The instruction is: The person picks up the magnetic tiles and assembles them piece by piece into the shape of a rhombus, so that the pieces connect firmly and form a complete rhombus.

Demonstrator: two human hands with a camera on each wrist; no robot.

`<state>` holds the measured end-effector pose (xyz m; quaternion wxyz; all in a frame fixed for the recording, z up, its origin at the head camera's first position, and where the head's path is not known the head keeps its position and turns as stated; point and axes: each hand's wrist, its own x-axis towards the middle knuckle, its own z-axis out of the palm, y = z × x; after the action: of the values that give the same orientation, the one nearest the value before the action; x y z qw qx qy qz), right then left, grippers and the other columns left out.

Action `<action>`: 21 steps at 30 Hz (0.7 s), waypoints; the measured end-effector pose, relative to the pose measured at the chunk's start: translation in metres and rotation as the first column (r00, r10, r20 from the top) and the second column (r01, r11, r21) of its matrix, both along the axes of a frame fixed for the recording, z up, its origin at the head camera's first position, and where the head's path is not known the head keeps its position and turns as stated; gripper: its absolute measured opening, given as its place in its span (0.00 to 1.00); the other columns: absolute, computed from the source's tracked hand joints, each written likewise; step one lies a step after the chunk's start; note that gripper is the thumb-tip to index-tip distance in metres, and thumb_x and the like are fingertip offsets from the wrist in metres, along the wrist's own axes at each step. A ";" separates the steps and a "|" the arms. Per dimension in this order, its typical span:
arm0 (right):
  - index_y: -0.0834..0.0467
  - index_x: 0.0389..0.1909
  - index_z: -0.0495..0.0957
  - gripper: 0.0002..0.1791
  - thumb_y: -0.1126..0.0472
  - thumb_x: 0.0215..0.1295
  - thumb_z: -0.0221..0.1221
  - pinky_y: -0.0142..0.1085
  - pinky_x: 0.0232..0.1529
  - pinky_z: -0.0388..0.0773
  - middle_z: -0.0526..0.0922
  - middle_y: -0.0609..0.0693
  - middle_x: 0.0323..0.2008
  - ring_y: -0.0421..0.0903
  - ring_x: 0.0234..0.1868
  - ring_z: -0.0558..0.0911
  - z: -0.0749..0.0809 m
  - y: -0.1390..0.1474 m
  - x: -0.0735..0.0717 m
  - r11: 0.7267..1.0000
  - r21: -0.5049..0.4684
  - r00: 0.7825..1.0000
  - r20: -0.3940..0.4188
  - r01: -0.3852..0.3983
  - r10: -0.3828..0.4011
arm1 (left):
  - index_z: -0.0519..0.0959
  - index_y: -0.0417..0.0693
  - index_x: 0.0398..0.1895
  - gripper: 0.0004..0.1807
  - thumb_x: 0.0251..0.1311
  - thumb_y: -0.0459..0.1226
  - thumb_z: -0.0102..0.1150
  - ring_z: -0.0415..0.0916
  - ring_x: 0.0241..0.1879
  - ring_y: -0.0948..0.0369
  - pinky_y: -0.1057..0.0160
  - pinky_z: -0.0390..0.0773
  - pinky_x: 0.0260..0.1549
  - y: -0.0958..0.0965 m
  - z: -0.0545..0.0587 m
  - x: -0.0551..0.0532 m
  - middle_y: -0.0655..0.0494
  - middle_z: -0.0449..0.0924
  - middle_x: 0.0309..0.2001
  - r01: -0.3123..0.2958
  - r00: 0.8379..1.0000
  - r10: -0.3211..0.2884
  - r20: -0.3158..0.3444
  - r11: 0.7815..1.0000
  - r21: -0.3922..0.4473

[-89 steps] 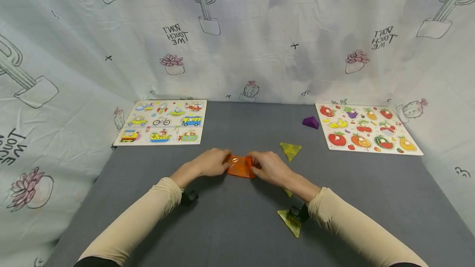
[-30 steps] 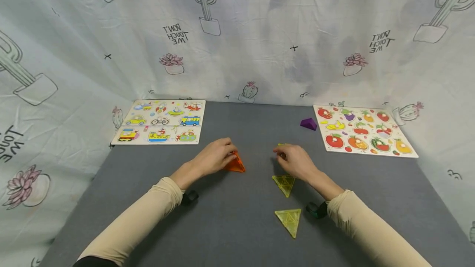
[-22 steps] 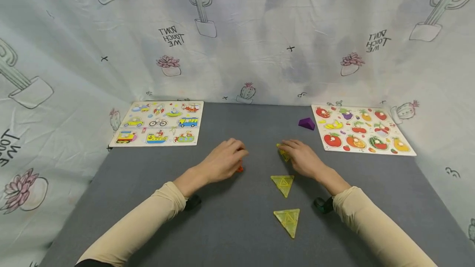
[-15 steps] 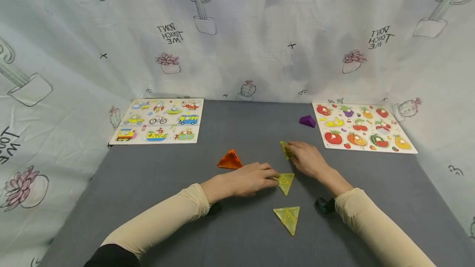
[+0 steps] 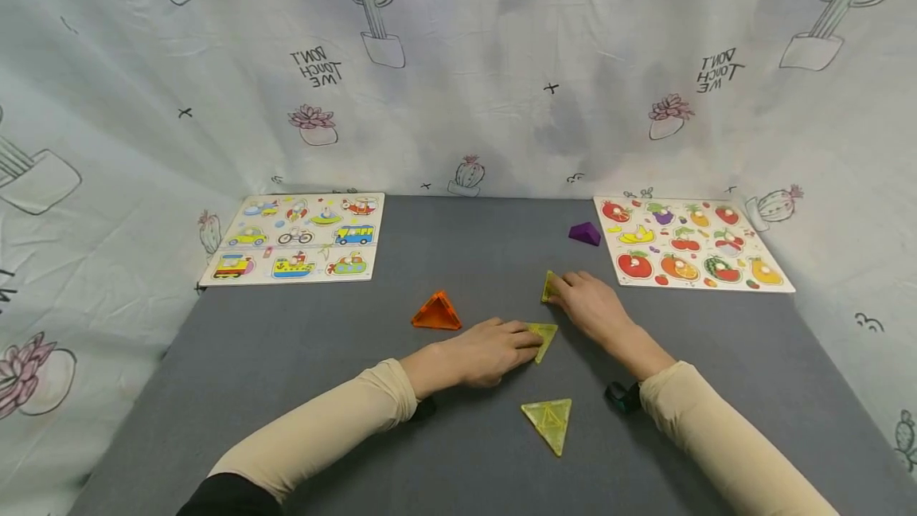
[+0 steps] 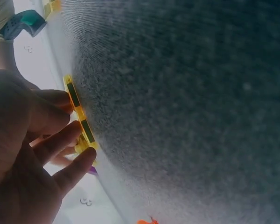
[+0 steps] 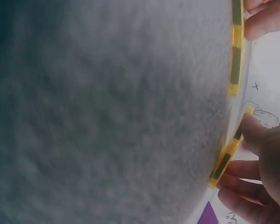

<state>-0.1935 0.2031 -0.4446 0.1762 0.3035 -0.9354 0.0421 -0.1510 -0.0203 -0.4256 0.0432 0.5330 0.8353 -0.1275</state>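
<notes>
My left hand (image 5: 494, 350) holds the middle yellow triangular magnetic tile (image 5: 544, 337) by its left side. In the left wrist view, thumb and fingers are on that tile's edge (image 6: 87, 129). Farther back, my right hand (image 5: 591, 305) pinches another yellow triangular tile (image 5: 548, 287); the right wrist view has this tile (image 7: 229, 154) tilted up between thumb and fingers. A third yellow tile (image 5: 552, 423) lies flat nearer the front, untouched. Left of the hands stands an orange piece built of triangular tiles (image 5: 437, 313), apart from both hands.
A purple faceted piece (image 5: 585, 233) lies at the back right, next to a fruit puzzle board (image 5: 669, 261). At the back left is a vehicle puzzle board (image 5: 315, 249). A printed curtain (image 5: 473, 62) hangs behind the grey table (image 5: 322, 333).
Both hands have let go of the orange piece, which now stands on the table. The right hand took hold of the far yellow tile; the left moved right and gripped the middle one.
</notes>
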 end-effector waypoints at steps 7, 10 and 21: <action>0.60 0.55 0.78 0.19 0.71 0.63 0.57 0.45 0.25 0.76 0.78 0.57 0.21 0.52 0.23 0.77 0.011 0.000 0.000 0.999 0.046 0.998 0.058 -0.020 0.017 | 0.67 0.57 0.71 0.26 0.70 0.38 0.51 0.57 0.73 0.62 0.59 0.71 0.63 -0.003 -0.001 0.000 0.62 0.61 0.73 -0.025 0.999 0.024 0.022 1.000 0.011; 0.63 0.52 0.78 0.16 0.68 0.62 0.58 0.42 0.23 0.74 0.80 0.55 0.22 0.48 0.20 0.76 0.015 0.003 0.000 0.997 -0.046 0.979 0.196 0.065 -0.055 | 0.68 0.58 0.70 0.24 0.71 0.38 0.51 0.60 0.72 0.60 0.59 0.71 0.63 -0.005 -0.002 0.000 0.59 0.63 0.72 -0.043 0.999 0.043 0.006 0.999 0.022; 0.69 0.52 0.74 0.20 0.66 0.59 0.61 0.34 0.21 0.76 0.84 0.62 0.30 0.41 0.19 0.80 0.024 0.021 0.005 0.874 -0.286 0.749 0.651 0.393 -0.124 | 0.63 0.65 0.73 0.27 0.73 0.39 0.48 0.65 0.65 0.53 0.57 0.73 0.59 -0.008 0.000 -0.007 0.52 0.64 0.67 -0.177 0.984 0.177 0.003 0.984 0.022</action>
<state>-0.1882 0.2240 -0.4204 -0.0740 0.0940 -0.9446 0.3058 -0.1584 -0.0282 -0.4260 0.0490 0.4570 0.8808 -0.1138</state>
